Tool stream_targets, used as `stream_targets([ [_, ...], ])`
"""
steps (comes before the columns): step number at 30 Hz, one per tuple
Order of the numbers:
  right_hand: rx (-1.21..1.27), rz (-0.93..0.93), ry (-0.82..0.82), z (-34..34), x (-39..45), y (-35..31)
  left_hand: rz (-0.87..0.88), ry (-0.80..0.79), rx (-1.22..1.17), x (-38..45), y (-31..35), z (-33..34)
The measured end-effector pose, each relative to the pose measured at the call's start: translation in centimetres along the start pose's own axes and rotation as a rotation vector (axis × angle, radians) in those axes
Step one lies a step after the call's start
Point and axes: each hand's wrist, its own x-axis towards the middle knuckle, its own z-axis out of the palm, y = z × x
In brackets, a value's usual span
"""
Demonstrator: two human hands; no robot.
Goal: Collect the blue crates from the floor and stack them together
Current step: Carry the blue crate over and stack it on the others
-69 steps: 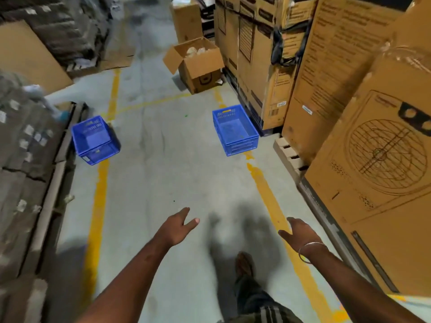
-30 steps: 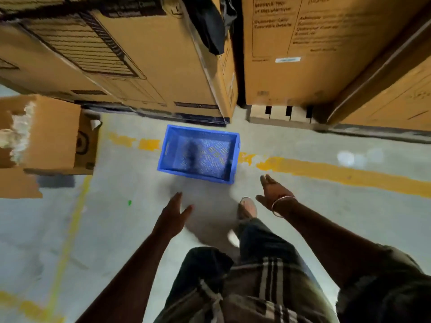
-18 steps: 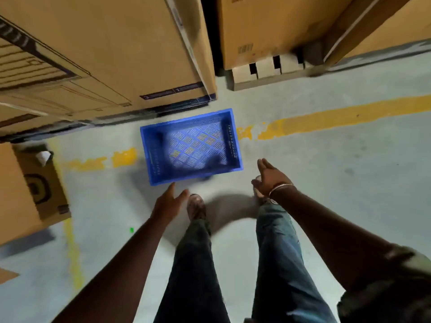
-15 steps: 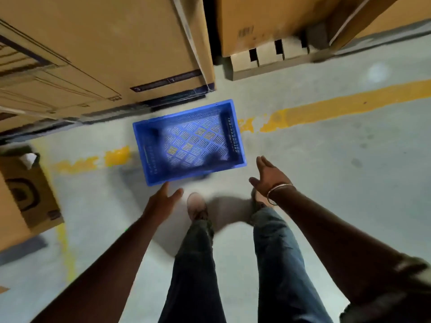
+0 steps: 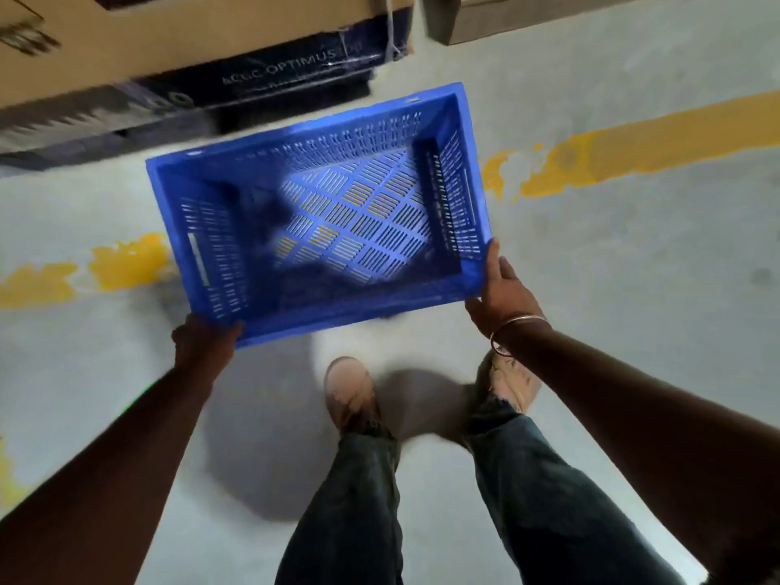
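I count one blue crate (image 5: pixel 320 217) in view, empty, its slotted base facing me. My left hand (image 5: pixel 204 337) grips its near left corner with fingers curled under the rim; my right hand (image 5: pixel 502 295) holds the near right corner, thumb up along the side wall. The crate sits over the concrete floor (image 5: pixel 633 255), across a worn yellow floor line (image 5: pixel 633 152); whether it touches the floor I cannot tell. Two cardboard boxes (image 5: pixel 190 31) stand just beyond its far edge. One thin bangle (image 5: pixel 513 335) circles my right wrist. My two shoes (image 5: pixel 348 392) stand near the crate's near edge.
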Motion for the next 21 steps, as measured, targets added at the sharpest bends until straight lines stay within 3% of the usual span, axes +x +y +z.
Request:
stream_targets([
  [3, 0.001, 0.004, 0.108, 0.9, 1.4, 0.6, -0.002, 0.08, -0.126, 6.6, -3.3, 2.4],
  [12, 0.08, 0.027, 0.319, -4.8, 1.9, -0.8, 0.095, 0.19, 0.063, -1.1, -1.1, -1.9],
  [21, 0.161, 0.147, 0.244, -16.6, -6.6, 1.4, 0.14, 0.119, 0.003, -10.0, 2.0, -7.6],
])
